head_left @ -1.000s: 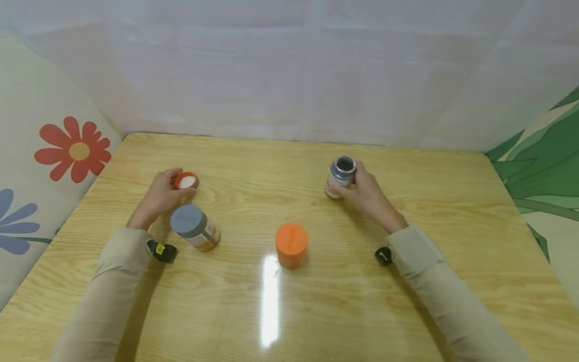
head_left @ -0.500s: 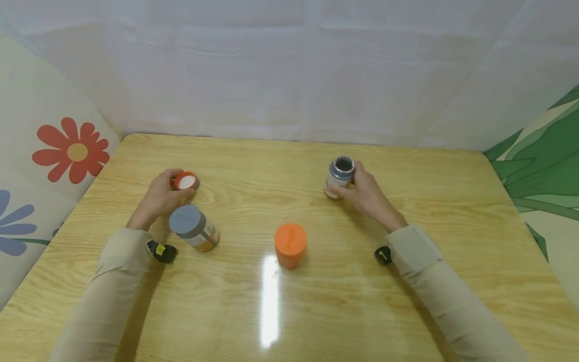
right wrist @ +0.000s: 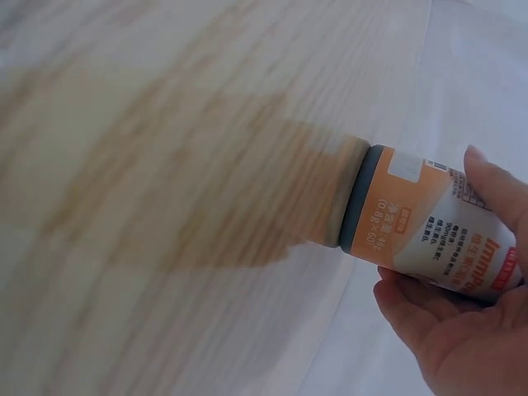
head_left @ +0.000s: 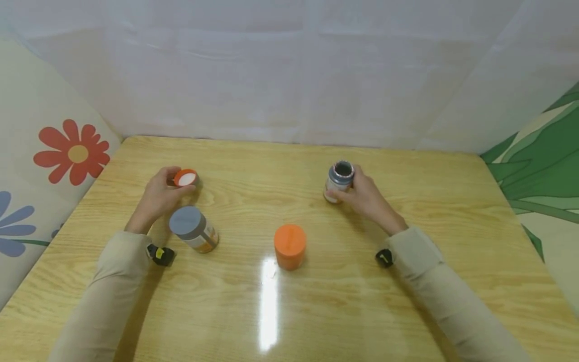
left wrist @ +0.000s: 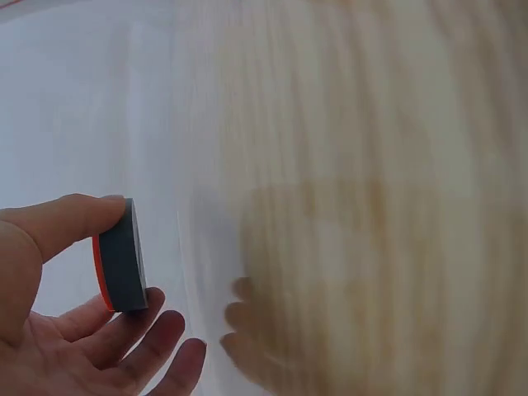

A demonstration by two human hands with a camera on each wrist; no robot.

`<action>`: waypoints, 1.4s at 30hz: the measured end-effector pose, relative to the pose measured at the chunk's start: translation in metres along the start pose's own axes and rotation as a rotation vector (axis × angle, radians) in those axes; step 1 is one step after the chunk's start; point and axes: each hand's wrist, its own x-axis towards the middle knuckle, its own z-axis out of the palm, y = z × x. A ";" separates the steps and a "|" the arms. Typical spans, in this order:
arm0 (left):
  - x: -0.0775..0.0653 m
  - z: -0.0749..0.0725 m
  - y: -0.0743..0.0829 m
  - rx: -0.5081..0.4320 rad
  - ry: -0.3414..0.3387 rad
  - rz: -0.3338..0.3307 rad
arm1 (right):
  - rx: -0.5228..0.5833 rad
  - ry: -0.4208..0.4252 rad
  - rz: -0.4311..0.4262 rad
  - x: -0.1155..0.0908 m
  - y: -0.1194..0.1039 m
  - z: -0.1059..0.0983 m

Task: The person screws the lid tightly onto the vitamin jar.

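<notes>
On the left, in the head view, my left hand [head_left: 158, 195] pinches a dark grey bottle cap [left wrist: 122, 260] with an orange-red rim and a white liner facing up. Thumb and fingers hold its opposite edges, close over the table. Farther right, my right hand [head_left: 364, 195] grips an uncapped pill bottle [right wrist: 433, 223] with an orange and white printed label. It stands upright at the table, and its mouth [head_left: 344, 169] has a ragged pale edge. Thumb and fingers wrap the sides of the bottle.
A capped grey-lidded jar [head_left: 192, 229] stands right beside the left wrist. An orange-lidded container [head_left: 289, 246] stands near the middle of the wood-grain table [head_left: 344, 306]. White cloth [head_left: 289, 75] hangs behind the back edge.
The left hand has lifted the cap slightly, and its shadow now shows beside it. The right hand keeps its grip on the bottle. The head view has shifted a little.
</notes>
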 end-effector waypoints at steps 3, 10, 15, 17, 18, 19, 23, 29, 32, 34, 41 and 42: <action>-0.003 -0.001 0.002 -0.011 0.027 0.009 | 0.006 -0.001 -0.009 -0.003 0.000 0.001; -0.010 -0.004 0.005 -0.008 0.071 0.041 | 0.012 -0.012 -0.009 -0.009 0.003 0.000; -0.013 -0.005 0.008 -0.021 0.095 0.081 | 0.015 -0.021 -0.007 -0.013 0.004 0.000; -0.015 -0.006 0.010 -0.021 0.109 0.105 | 0.020 -0.027 -0.010 -0.015 0.004 -0.001; -0.016 -0.006 0.011 -0.019 0.114 0.114 | 0.022 -0.029 -0.011 -0.016 0.004 -0.001; -0.017 -0.006 0.012 -0.016 0.120 0.124 | 0.024 -0.030 -0.013 -0.017 0.004 -0.001; -0.021 -0.006 0.017 -0.007 0.140 0.149 | 0.015 -0.026 -0.026 -0.020 0.003 0.000; -0.028 -0.009 0.026 -0.007 0.141 0.171 | 0.007 -0.020 -0.034 -0.025 0.003 0.001; -0.032 -0.010 0.030 -0.003 0.141 0.185 | 0.004 -0.037 -0.031 -0.027 0.003 0.000; -0.034 -0.011 0.033 0.000 0.139 0.187 | 0.002 -0.044 -0.027 -0.028 0.003 0.000; -0.044 -0.009 0.047 -0.011 0.131 0.222 | 0.017 -0.045 -0.050 -0.033 0.004 0.000; -0.045 -0.009 0.048 -0.011 0.131 0.230 | 0.015 -0.041 -0.051 -0.033 0.004 0.001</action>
